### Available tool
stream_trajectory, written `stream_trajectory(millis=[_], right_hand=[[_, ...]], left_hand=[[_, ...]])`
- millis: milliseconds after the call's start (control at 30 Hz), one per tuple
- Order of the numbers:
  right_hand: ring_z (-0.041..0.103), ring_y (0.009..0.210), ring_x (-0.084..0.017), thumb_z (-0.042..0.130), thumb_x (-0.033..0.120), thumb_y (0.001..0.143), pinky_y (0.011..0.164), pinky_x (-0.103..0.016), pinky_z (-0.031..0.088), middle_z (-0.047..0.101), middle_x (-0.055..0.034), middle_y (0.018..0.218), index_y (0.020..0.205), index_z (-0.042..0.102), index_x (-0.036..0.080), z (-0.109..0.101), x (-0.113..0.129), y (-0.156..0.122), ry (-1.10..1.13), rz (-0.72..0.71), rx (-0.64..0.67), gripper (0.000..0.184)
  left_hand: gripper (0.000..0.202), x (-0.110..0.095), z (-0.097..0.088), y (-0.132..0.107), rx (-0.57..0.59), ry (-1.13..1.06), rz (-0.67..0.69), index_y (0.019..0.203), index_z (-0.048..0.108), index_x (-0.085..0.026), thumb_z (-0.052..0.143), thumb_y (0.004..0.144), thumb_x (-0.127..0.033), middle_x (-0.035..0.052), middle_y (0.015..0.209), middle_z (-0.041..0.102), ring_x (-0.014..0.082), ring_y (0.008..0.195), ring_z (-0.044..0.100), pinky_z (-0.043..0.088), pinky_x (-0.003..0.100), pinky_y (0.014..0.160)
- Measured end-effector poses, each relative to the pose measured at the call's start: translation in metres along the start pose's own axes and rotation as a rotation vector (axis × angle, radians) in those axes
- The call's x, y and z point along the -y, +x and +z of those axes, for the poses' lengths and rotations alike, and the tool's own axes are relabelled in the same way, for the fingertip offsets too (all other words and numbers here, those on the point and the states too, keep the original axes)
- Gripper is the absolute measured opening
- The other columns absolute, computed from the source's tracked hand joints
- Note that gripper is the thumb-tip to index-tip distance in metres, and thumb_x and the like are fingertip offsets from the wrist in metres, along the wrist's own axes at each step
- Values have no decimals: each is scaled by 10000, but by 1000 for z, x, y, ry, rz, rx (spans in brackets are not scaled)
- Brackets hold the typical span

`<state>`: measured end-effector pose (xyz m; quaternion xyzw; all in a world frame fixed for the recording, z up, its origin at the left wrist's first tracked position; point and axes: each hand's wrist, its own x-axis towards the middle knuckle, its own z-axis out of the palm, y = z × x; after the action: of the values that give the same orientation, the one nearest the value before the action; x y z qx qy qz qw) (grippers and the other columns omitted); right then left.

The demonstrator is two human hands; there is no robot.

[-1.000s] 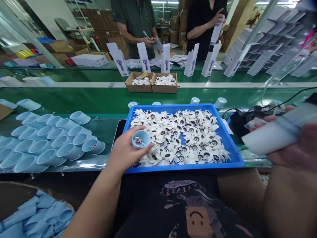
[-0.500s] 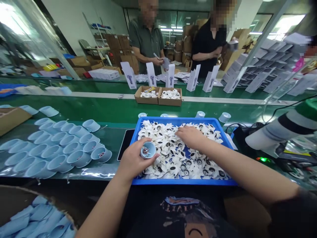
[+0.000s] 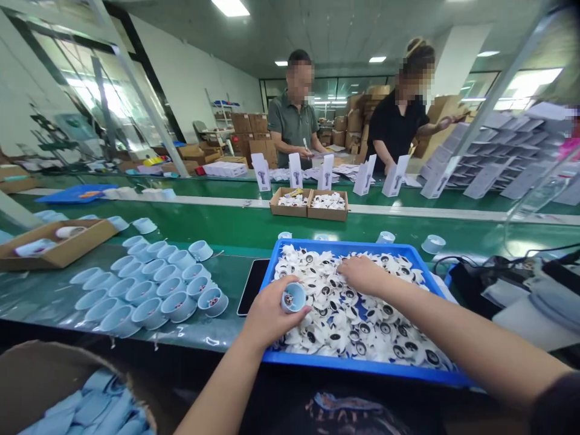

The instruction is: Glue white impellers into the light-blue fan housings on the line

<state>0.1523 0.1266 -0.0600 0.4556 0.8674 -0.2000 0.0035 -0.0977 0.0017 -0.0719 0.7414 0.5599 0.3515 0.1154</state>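
Observation:
My left hand [image 3: 269, 315] is closed round a small light-blue cup [image 3: 293, 297], its open end up with a small part inside, above the near left corner of a blue tray [image 3: 362, 366]. The tray is full of white fan blades [image 3: 357, 320] with dark hubs. My right hand [image 3: 361, 273] rests fingers-down on the blades near the tray's far middle; its fingertips are buried in the pile, so what they grip is hidden.
Rows of light-blue cups [image 3: 149, 284] lie on the green belt [image 3: 235, 229] to the left, beside a black tablet [image 3: 252, 285]. A cardboard box [image 3: 54, 241] is far left, two small boxes [image 3: 309, 204] across. Two people stand opposite. Cables and a tool [image 3: 507, 278] lie right.
My right hand let go of the white tool at the right and came down onto the blades in the tray. My left hand kept the cup. The view tilted up.

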Motion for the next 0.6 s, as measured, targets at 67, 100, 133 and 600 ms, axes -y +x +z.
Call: stream_trajectory(millis=[67, 100, 133, 600], right_hand=[[505, 1210, -281, 577, 205, 948, 1090, -554, 349, 587, -119, 1202, 1110, 614, 133, -4, 4, -18, 249, 0, -65, 181], [522, 1185, -267, 537, 217, 960, 1078, -530, 372, 589, -120, 1200, 1141, 596, 146, -6, 6, -29, 394, -12, -82, 203], [545, 1152, -248, 500, 248, 973, 1055, -495, 406, 592, -115, 1195, 1173, 574, 166, -8, 9, -40, 548, -30, -88, 228], [520, 723, -106, 837, 497, 719, 715, -264, 458, 562, 6, 865, 1004, 612, 216, 9, 41, -111, 1472, -78, -148, 460]], left_hand=[[487, 4, 0, -1, -35, -37, -66, 1195, 544, -225, 729, 786, -416, 104, 1218, 657, 297, 1117, 646, 508, 471, 989], [498, 6, 0, -2, -57, -61, -102, 1191, 532, -227, 732, 782, -429, 97, 1209, 648, 289, 1091, 650, 514, 461, 971], [514, 7, 1, -2, -79, -89, -130, 1192, 518, -227, 736, 776, -437, 93, 1201, 636, 280, 1060, 653, 522, 446, 948], [613, -69, 2, 5, 109, -117, 246, 1326, 511, -263, 783, 787, -371, 101, 1303, 627, 305, 1203, 591, 479, 519, 1030]])
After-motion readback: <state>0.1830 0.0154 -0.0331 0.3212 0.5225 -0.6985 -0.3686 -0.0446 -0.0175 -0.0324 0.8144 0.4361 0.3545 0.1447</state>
